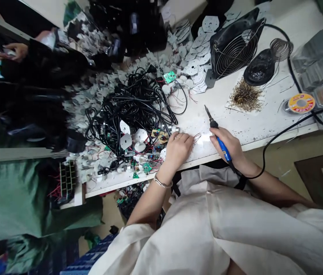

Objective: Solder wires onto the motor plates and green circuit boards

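The white tabletop runs across the view, speckled with dark marks and heavily loaded. Toward the far right, locate the coiled wire iron holder, a black fan with a wire guard, a pile of brownish metal shavings on a pale sheet, and a yellow-labelled solder spool. Left of centre lies a tangle of black cables, with white plastic plates beyond it and small circuit boards along its near side.

Your right hand has a closed, pen-style grip on the blue handle of a soldering iron, with the tip pointing away from you. Your left hand, with a silver bracelet at the wrist, rests on the tabletop in a partly closed grip; you cannot tell from this view whether it holds anything. Thin dark wires lie just beside its fingers, between your two hands. A co-worker's hand shows at upper left, well apart from yours.
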A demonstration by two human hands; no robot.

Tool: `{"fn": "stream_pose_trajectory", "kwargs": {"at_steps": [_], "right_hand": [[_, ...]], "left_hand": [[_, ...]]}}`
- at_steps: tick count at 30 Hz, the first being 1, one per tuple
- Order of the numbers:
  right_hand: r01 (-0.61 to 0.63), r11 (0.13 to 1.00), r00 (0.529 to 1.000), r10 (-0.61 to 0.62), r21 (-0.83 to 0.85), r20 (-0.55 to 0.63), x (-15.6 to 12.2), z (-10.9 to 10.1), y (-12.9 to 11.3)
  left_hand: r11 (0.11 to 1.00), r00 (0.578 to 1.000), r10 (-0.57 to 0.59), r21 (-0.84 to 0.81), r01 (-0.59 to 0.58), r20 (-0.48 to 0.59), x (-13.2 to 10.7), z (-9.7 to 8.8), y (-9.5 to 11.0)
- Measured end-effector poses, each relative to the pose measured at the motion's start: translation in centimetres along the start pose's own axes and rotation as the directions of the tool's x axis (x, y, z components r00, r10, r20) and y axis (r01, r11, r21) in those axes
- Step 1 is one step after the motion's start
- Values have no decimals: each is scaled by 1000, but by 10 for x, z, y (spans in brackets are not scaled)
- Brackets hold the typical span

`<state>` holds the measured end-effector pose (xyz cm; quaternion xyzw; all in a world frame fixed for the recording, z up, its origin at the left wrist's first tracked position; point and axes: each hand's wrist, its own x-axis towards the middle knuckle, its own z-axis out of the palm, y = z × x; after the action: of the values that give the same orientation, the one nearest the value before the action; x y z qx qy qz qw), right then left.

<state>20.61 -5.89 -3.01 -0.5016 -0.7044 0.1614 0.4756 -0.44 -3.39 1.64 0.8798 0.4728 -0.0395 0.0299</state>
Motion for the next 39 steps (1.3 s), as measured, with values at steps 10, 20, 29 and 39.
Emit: {"fn": "stream_pose_trajectory", "kwargs": {"at_steps": [10,20,29,39], "right_hand": [[-239,853,884,389,464,-260,-9,2,6],[-256,856,887,393,449,-242,-14,1,4],[-217,860,887,371,461,-275,-16,0,9],[-155,879,886,325,451,-329,-11,-4,6]], "left_hand": [[914,920,-371,-225,338,-128,133,-37,0],[898,900,-395,-286,336,-184,199,-42,-59],[780,841,-530,-451,433,-110,208,-36,-5],[888,923,-263,-302,346,282,103,-42,20]]}}
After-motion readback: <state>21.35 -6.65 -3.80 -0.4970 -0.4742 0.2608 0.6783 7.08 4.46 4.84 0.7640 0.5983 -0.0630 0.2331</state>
